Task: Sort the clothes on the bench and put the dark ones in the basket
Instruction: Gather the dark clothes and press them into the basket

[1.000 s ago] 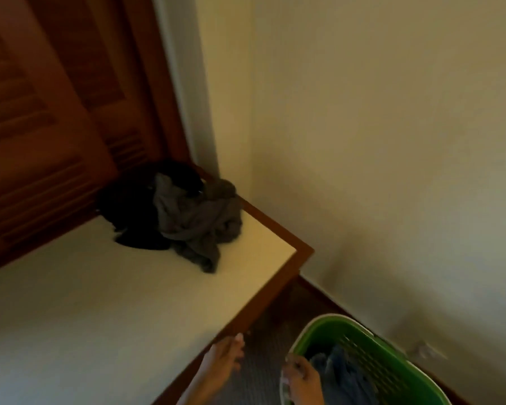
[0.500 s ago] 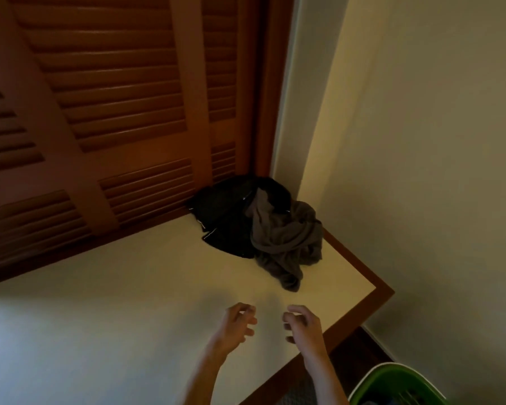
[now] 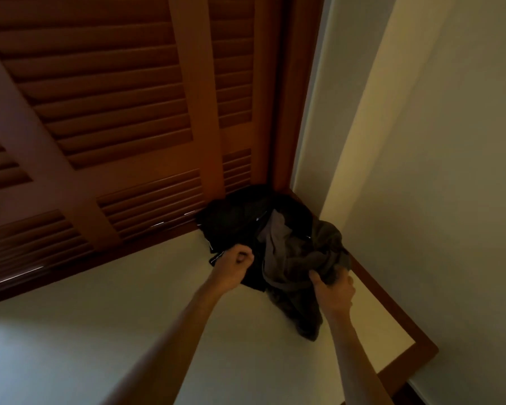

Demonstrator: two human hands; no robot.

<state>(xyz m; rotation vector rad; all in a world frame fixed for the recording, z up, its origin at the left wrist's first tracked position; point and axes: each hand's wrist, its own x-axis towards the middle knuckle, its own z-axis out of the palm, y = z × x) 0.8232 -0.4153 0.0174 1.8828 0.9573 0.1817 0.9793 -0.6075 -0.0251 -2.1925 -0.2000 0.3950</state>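
Two garments lie heaped in the far right corner of the bench (image 3: 158, 331), against the louvred doors (image 3: 105, 106) and just beside the wall (image 3: 435, 171). The black garment (image 3: 234, 220) sits at the back, touching the doors. The grey garment (image 3: 292, 258) overlaps its right side, long axis running from the corner toward the near right edge, its tail end pointing at the wooden rim (image 3: 398, 311). The left hand (image 3: 234, 266) is fisted on the black garment's near hem. The right hand (image 3: 333, 290) grips a fold of the grey garment, thumb on top. The pale bench top lies open left and near of the heap; doors and wall close off the far and right sides.
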